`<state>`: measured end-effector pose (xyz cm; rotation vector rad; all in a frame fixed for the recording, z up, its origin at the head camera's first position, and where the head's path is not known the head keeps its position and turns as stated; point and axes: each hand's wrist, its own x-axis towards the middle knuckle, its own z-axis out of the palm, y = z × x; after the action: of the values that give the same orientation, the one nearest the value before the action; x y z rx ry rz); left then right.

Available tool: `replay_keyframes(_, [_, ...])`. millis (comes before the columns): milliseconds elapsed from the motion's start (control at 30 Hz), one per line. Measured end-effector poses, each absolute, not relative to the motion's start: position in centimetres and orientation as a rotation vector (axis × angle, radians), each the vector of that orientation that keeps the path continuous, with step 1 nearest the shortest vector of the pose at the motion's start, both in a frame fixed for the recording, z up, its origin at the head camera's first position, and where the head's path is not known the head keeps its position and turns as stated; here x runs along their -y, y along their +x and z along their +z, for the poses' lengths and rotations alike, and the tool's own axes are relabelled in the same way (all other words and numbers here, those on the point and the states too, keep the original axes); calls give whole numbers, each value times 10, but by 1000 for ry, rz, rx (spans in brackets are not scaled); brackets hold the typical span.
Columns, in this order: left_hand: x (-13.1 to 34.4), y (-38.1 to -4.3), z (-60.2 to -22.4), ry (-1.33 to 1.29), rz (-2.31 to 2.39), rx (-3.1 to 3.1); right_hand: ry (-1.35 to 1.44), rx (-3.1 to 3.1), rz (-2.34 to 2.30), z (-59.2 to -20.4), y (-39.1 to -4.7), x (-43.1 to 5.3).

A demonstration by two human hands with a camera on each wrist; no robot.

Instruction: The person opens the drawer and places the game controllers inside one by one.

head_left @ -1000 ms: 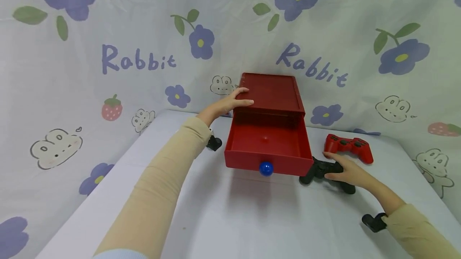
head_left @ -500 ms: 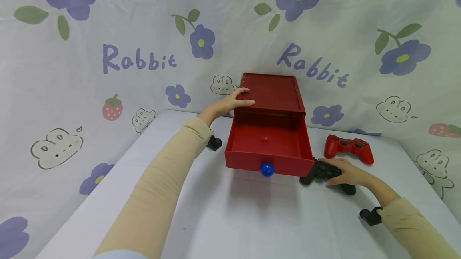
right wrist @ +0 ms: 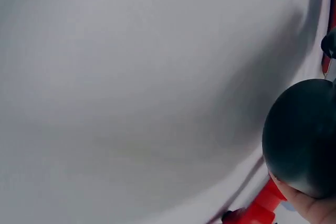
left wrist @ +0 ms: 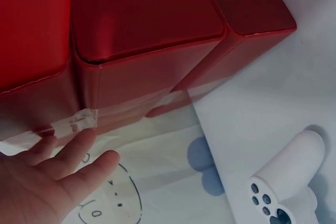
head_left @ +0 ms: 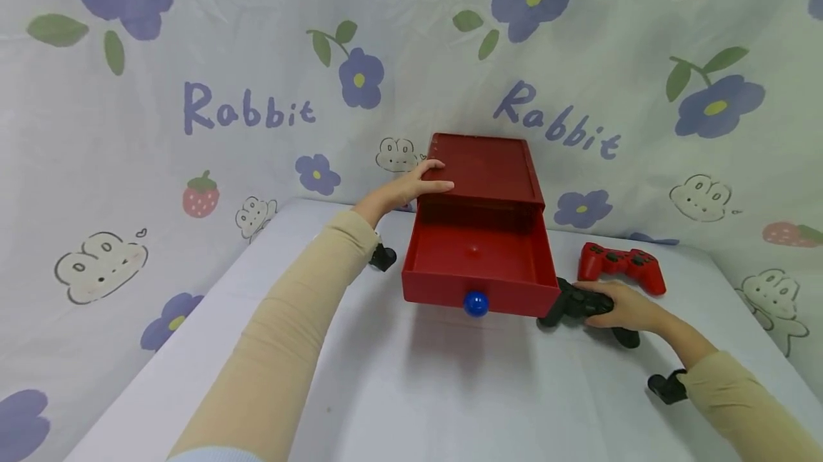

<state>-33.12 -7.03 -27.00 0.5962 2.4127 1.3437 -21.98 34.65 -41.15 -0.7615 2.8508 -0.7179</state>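
A red box [head_left: 485, 169] stands at the back of the table, its drawer [head_left: 472, 255] pulled out, with a blue round knob [head_left: 476, 303] on the front. My left hand [head_left: 411, 187] rests on the box's top left edge; in the left wrist view its spread fingers [left wrist: 84, 177] lie against the red side. To the right of the drawer, my right hand [head_left: 626, 307] grips a black game controller [head_left: 572, 305] around its middle. The rounded end of that controller [right wrist: 302, 135] fills the right part of the right wrist view, fingers beneath it.
A red game controller [head_left: 624, 262] lies behind my right hand. The left wrist view shows a white game controller [left wrist: 289, 166] beside the box. A patterned cloth [head_left: 257, 55] hangs close behind the table [head_left: 450, 405].
My right hand's fingers have come down and closed around the black controller, which has shifted slightly right. My left hand keeps its place on the box.
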Motion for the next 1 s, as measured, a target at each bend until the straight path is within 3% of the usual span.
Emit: replay_keyframes(1000, [70,-330,-270,621,1346,-2411,-760,-3008,-616,-293,-223,-349])
